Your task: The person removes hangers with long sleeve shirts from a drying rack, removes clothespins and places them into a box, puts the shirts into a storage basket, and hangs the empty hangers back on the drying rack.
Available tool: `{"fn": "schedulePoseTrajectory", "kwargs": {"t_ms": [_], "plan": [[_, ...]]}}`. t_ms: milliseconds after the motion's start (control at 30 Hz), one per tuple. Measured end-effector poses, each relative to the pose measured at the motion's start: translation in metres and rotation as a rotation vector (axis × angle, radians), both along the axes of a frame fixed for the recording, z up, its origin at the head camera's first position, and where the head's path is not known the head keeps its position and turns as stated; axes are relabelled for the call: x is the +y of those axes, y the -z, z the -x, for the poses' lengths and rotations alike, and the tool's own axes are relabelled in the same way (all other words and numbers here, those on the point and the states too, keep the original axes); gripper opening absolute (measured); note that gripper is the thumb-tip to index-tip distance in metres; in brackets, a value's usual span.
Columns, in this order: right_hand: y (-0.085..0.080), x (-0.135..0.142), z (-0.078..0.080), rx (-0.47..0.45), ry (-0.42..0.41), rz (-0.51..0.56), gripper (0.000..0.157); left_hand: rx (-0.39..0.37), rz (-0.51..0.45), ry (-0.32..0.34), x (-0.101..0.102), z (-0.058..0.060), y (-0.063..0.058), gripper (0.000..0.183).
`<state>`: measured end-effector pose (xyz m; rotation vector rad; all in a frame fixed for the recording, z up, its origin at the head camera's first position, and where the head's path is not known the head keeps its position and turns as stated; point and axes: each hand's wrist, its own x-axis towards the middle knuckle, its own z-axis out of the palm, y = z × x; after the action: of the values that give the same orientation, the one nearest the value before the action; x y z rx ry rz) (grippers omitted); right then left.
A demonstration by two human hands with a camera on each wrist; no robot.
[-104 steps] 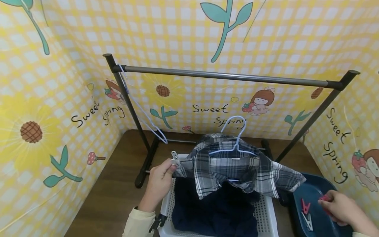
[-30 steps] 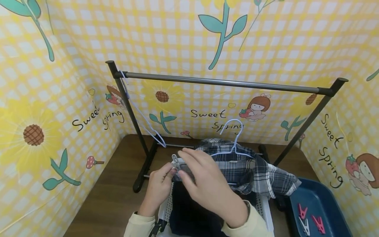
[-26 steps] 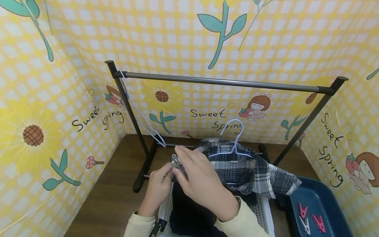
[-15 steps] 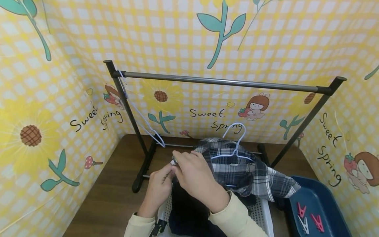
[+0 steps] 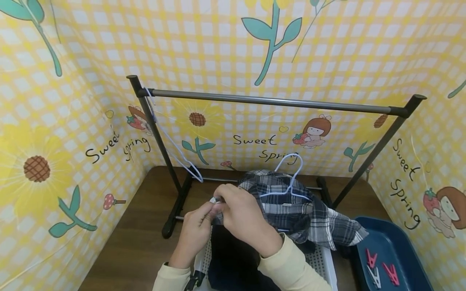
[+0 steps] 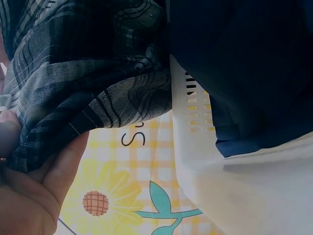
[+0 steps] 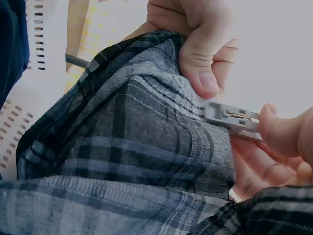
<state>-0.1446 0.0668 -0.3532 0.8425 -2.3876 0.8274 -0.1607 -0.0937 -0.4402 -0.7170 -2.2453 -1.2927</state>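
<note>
A grey plaid shirt (image 5: 336,222) lies on a pale blue hanger (image 5: 291,186) over a white basket (image 5: 329,264). My left hand (image 5: 194,232) pinches the shirt's edge at its left end; in the left wrist view, fingers and thumb grip the bunched plaid cloth (image 6: 73,93). A light grey clothespin (image 7: 230,115) sits at that edge, its front end on the cloth beside the left thumb. My right hand (image 5: 244,218) pinches the clothespin's rear end between thumb and fingers. From the head view, the right hand hides most of the clothespin.
Dark navy cloth (image 5: 233,258) fills the basket. Behind stands a rack with a metal bar (image 5: 269,100); a second hanger (image 5: 178,149) hangs at its left end. On the right, a blue tray (image 5: 404,242) holds two pink clothespins (image 5: 391,274) and a white clothespin (image 5: 373,277).
My right hand let a pink clothespin go in the tray, moved left across the shirt, and its fingers closed on the grey clothespin. The left hand keeps its hold on the shirt.
</note>
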Motion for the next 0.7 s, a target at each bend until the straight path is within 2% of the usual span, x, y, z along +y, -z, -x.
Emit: {"fn": "schedulePoseTrajectory", "kwargs": {"t_ms": [133,333,500,600,700], "plan": [[-0.002,0.003,-0.002,-0.029,-0.043,0.139,0.021,-0.016,0.0,-0.008,0.0,0.001,0.001,0.017],[-0.011,0.016,-0.012,-0.125,-0.147,0.363,0.033,-0.026,0.01,-0.017,0.0,0.001,0.004,0.017],[-0.021,0.037,-0.025,-0.085,-0.217,0.509,0.036,0.004,0.006,-0.027,-0.001,0.001,0.005,0.018],[-0.028,0.052,-0.032,-0.047,-0.206,0.548,0.039,0.014,0.009,-0.034,-0.002,0.001,0.006,0.019],[-0.031,0.07,-0.038,-0.011,-0.158,0.569,0.043,0.01,0.007,-0.042,-0.003,0.001,0.006,0.02]]}}
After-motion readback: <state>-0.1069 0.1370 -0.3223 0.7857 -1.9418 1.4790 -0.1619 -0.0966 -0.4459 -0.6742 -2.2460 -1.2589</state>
